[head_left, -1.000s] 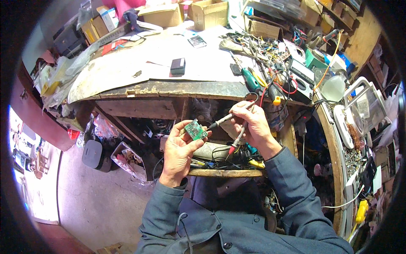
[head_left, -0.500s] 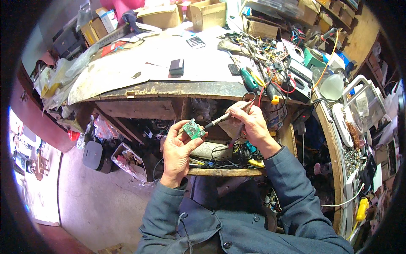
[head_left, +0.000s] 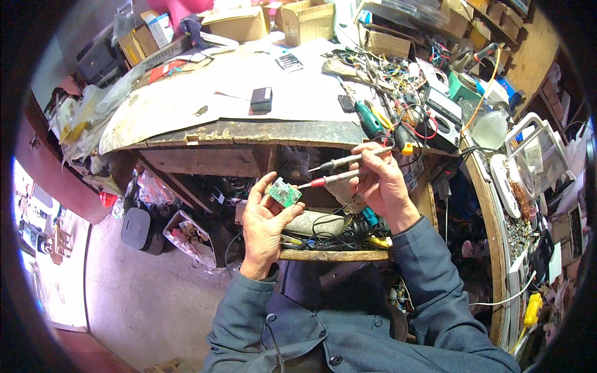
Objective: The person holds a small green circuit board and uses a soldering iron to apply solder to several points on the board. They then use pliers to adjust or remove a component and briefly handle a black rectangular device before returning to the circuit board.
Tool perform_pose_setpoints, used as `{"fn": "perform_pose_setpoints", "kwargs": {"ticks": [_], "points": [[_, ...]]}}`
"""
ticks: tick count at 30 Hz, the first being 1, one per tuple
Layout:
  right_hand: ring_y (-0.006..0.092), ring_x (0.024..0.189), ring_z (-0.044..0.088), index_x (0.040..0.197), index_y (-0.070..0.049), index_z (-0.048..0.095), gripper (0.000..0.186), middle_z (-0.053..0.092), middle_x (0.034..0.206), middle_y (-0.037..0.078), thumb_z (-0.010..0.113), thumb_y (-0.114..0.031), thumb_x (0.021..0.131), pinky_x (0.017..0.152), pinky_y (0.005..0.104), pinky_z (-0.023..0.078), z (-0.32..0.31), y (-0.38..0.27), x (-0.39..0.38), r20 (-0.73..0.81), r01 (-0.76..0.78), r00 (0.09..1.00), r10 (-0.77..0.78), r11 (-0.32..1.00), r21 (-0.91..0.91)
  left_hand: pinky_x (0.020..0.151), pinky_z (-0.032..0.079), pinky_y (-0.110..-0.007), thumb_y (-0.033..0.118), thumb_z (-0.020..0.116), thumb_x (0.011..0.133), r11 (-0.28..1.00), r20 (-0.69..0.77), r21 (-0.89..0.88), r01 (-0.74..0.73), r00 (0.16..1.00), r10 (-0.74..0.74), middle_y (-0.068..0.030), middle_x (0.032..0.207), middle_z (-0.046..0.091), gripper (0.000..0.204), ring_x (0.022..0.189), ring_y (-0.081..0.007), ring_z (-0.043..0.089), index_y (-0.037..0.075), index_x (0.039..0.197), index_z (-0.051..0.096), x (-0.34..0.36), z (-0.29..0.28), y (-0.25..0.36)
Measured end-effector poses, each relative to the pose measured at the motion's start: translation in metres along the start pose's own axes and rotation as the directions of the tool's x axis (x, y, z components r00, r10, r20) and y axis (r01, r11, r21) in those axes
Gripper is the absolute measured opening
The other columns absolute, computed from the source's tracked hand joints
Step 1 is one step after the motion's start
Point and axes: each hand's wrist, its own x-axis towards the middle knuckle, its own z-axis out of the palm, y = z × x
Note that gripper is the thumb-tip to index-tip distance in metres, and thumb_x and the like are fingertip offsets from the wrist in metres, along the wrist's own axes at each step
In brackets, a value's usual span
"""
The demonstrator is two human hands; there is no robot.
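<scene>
My left hand (head_left: 266, 214) grips a small green circuit board (head_left: 285, 193) by its edges, with the component side turned up. In my right hand (head_left: 382, 180) are two test probes held like chopsticks, their tips spread apart. The probe with the red collar (head_left: 326, 181) points at the board's right edge; whether its tip touches, I cannot tell. Above it, the probe with the black collar (head_left: 339, 163) has its tip clear of the board. Both hands are in front of the bench edge, over an open drawer (head_left: 336, 254) filled with cables and tools.
On the white-covered bench (head_left: 180, 99) sits a small black box (head_left: 261, 99). A green-handled screwdriver (head_left: 369, 119), tangled wires (head_left: 385, 78) and a meter-like device (head_left: 443, 121) crowd its right side. Cardboard boxes (head_left: 308, 23) stand at the back. A bin (head_left: 191, 239) is on the floor at left.
My right hand has shifted slightly and fanned the probes, so the red-collared one now shows below the black one. The board stays in my left hand, tilted a little differently.
</scene>
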Motion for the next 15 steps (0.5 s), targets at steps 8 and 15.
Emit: {"fn": "perform_pose_setpoints", "kwargs": {"ticks": [8,15], "points": [[0.0136,0.056,0.064,0.105,0.000,0.064,0.017,0.069,0.081,0.011,0.068,-0.009,0.091,0.045,0.0249,0.051,-0.006,0.004,-0.004,0.167,-0.177,0.971,0.173,0.984,0.010,0.096,0.056,-0.035,-0.013,0.076,0.079,0.998,0.035,0.006,0.055,0.998,-0.055,-0.0147,0.120,0.064,0.075,0.108,-0.0213,0.065,0.002,0.144,0.043,0.000,-0.003,0.000],[0.0199,0.072,0.073,0.111,0.001,0.065,0.024,0.070,0.089,0.015,0.060,-0.019,0.098,0.055,0.0279,0.058,0.013,-0.004,-0.010,0.105,-0.154,0.982,0.159,0.987,-0.053,0.101,0.054,-0.036,-0.014,0.068,0.085,0.999,0.076,-0.051,0.015,0.997,-0.011,-0.0179,0.126,0.060,0.071,0.111,-0.0255,0.066,0.001,0.147,0.038,-0.002,-0.001,0.001]]}}
